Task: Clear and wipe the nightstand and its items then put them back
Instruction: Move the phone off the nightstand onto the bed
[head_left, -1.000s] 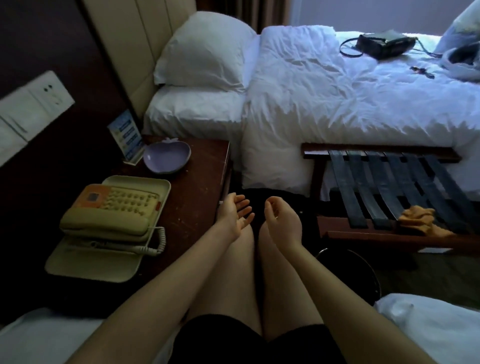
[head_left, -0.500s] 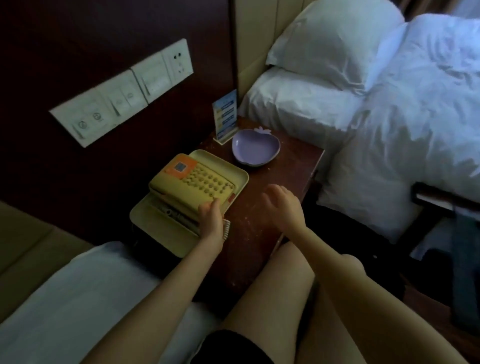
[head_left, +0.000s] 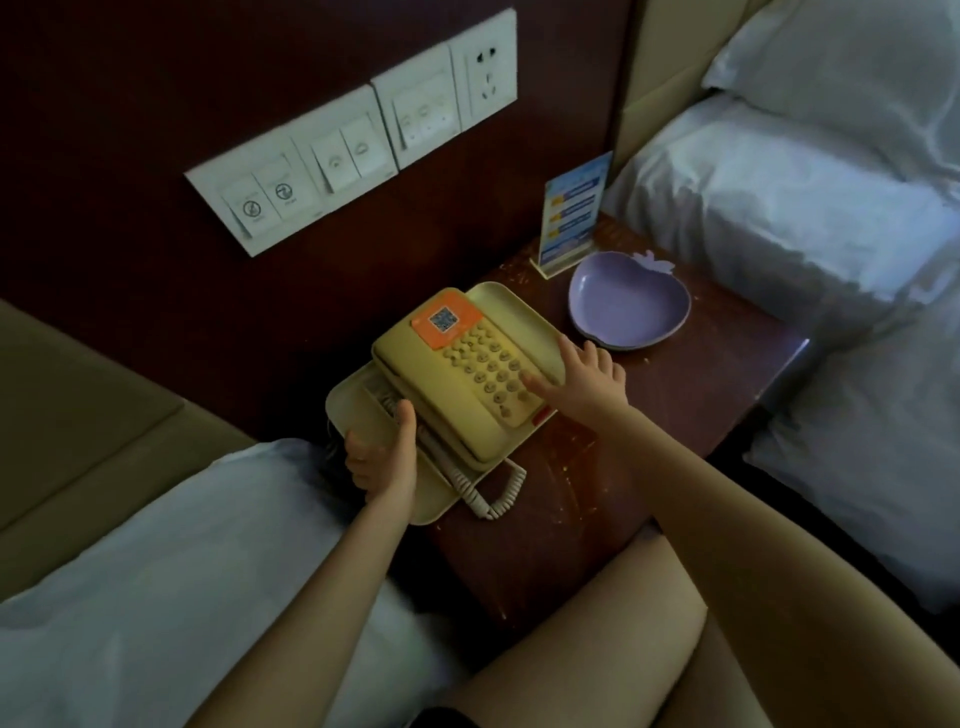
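Note:
A yellow telephone (head_left: 457, 379) with an orange sticker sits on a pale yellow tray (head_left: 363, 415) on the dark wooden nightstand (head_left: 691, 395). My left hand (head_left: 387, 460) grips the tray's near left edge, thumb on top and fingers curled under the rim. My right hand (head_left: 582, 379) holds the tray's right edge beside the phone's keypad, thumb lying over the keys. The phone's coiled cord (head_left: 493, 493) hangs over the tray's front. A purple strawberry-shaped dish (head_left: 628, 301) and a blue sign card (head_left: 571, 213) in a clear stand sit at the nightstand's back.
A panel of wall switches and a socket (head_left: 363, 140) is on the dark wall above. White bedding (head_left: 810, 208) lies right of the nightstand; another white pillow (head_left: 182, 561) lies at lower left. My bare legs are in front of the nightstand.
My view turned from the bed to the nightstand. Both hands moved from my knees to the tray; the left took its near edge and the right reached its right edge.

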